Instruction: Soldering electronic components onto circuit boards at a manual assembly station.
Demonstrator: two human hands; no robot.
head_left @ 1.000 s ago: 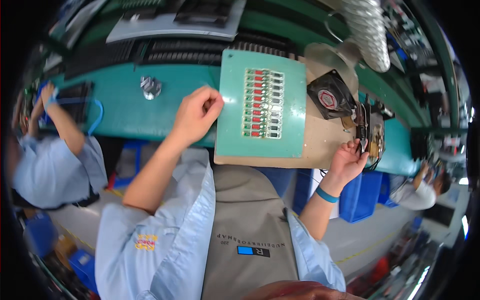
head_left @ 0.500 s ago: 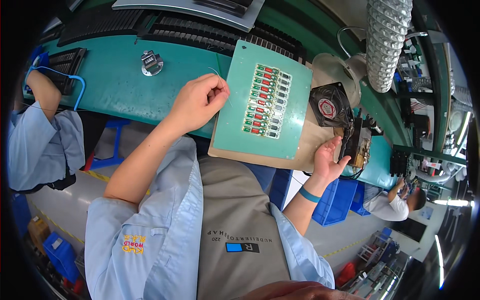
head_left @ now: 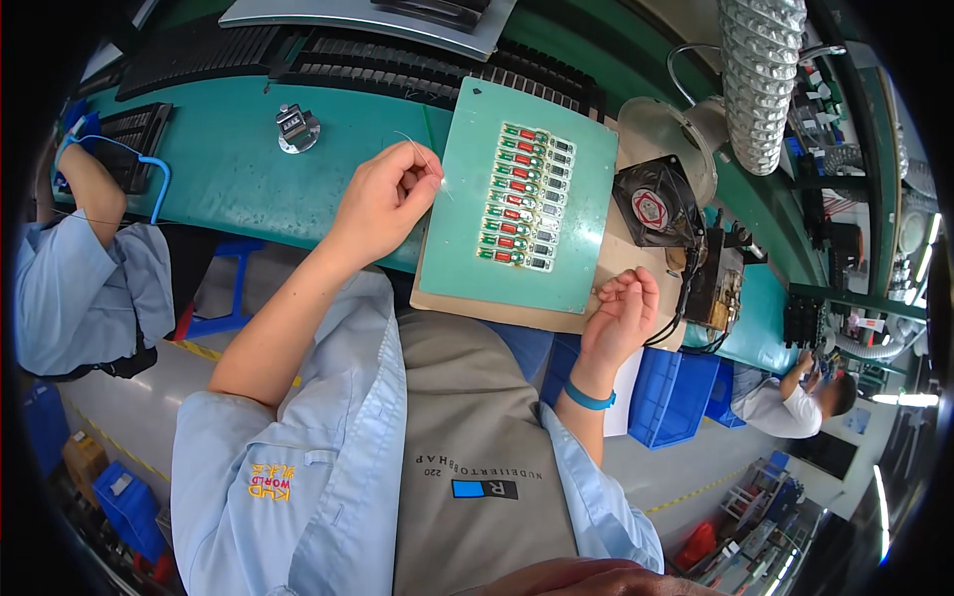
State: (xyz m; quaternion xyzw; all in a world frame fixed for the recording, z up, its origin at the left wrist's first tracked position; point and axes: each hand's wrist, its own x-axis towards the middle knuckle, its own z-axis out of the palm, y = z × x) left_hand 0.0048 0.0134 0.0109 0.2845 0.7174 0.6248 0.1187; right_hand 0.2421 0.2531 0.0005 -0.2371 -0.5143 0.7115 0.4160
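A green board (head_left: 467, 223) with rows of small red and white parts lies on a brown backing sheet (head_left: 636, 260) on the teal bench (head_left: 229, 184). My left hand (head_left: 383, 199) rests at the board's left edge, its fingertips pinched on a thin pale wire (head_left: 434, 169) that arcs over the knuckles. My right hand (head_left: 621, 313) hovers at the board's lower right corner with the fingers curled together; whether they hold anything is hidden. Just right of it stands a small dark wired device (head_left: 717, 283).
A square black fan (head_left: 651, 204) and a ribbed metal duct hose (head_left: 760, 79) stand right of the board. A small metal counter (head_left: 295, 127) sits far left. Black trays (head_left: 397, 60) line the back. A co-worker (head_left: 79, 268) sits left, another (head_left: 800, 402) right. Blue bins (head_left: 676, 392) stand below.
My right hand has drawn back from the dark device to the board's lower right corner. My left hand stays pinched at the board's left edge. The view has shifted.
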